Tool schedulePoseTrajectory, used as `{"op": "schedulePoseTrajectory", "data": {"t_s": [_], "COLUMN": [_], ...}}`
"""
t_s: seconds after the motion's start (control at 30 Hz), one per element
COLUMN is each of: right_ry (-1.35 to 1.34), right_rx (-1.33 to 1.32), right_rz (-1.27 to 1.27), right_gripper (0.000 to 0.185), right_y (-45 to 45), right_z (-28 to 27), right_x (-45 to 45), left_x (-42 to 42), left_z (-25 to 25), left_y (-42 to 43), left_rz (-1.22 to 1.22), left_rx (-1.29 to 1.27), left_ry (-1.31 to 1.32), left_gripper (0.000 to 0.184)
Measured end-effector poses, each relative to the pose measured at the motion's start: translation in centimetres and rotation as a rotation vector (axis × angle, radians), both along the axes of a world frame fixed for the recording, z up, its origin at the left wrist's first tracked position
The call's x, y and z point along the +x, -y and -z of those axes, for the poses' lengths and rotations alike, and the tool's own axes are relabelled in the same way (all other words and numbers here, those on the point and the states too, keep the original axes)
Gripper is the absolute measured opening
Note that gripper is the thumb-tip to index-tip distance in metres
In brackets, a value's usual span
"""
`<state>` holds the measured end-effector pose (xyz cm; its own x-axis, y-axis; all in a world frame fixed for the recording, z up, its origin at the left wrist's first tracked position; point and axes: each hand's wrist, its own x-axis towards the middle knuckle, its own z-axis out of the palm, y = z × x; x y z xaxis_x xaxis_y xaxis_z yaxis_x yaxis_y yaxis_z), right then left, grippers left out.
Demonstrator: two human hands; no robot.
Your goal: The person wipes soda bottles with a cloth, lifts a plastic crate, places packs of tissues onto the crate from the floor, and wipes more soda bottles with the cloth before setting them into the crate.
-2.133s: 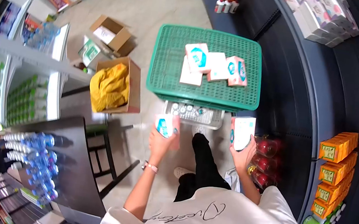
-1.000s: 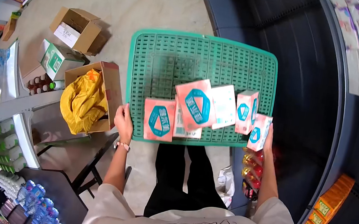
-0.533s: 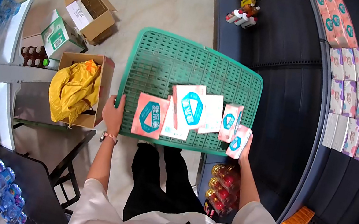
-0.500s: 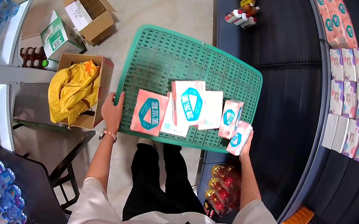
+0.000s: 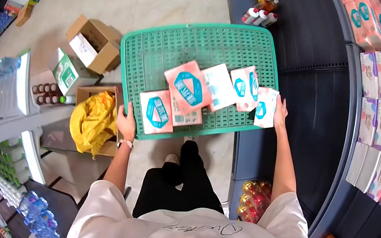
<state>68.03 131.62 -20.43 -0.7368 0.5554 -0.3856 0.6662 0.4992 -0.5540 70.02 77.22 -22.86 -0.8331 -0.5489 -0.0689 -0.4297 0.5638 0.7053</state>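
Head camera: you are curling your left hand (image 5: 126, 122) at the left edge of the green crate (image 5: 152, 59), its fingers gripping the rim, while your right hand (image 5: 280, 113) is pressing against the end pack (image 5: 266, 108) at the opposite edge (how those fingers are closing behind it, I cannot tell). Between both sets of fingers, five more pink-and-white packs (image 5: 189, 89) are lying on the crate's mesh, some overlapping. Just left of your left fingers, a cardboard box (image 5: 108, 148) is holding a crumpled yellow bundle (image 5: 93, 123); farther ahead, a brown carton (image 5: 104, 60) is standing open.
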Motion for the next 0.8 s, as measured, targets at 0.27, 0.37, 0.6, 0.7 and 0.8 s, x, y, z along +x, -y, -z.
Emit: {"op": "schedulePoseTrajectory", "data": {"t_s": [0.27, 0.37, 0.6, 0.7, 0.8], "right_ry": [-0.190, -0.174, 0.128, 0.392, 0.479], "right_rx": [-0.344, -0.354, -0.410, -0.520, -0.586], "right_rz": [0.171, 0.537, 0.911, 0.884, 0.895], "right_gripper": [0.060, 0.080, 0.065, 0.056, 0.046], "right_y": [-1.9, -1.2, 13.7, 23.0, 28.2], "right_z": [-0.9, -3.3, -6.9, -9.6, -12.9], "right_x": [0.4, 4.5, 24.4, 31.3, 34.7], "left_x": [-1.2, -1.2, -1.4, -3.6, -5.3], "left_z": [0.3, 0.1, -3.2, -4.1, -4.1], "left_y": [3.0, 6.1, 19.4, 25.0, 28.9], "left_rz": [0.159, 0.215, 0.712, 0.539, 0.253], "left_rx": [0.232, 0.521, 0.029, 0.197, 0.303], "left_ry": [0.284, 0.202, 0.751, 0.787, 0.671], "left_gripper": [0.040, 0.031, 0.040, 0.043, 0.039]}}
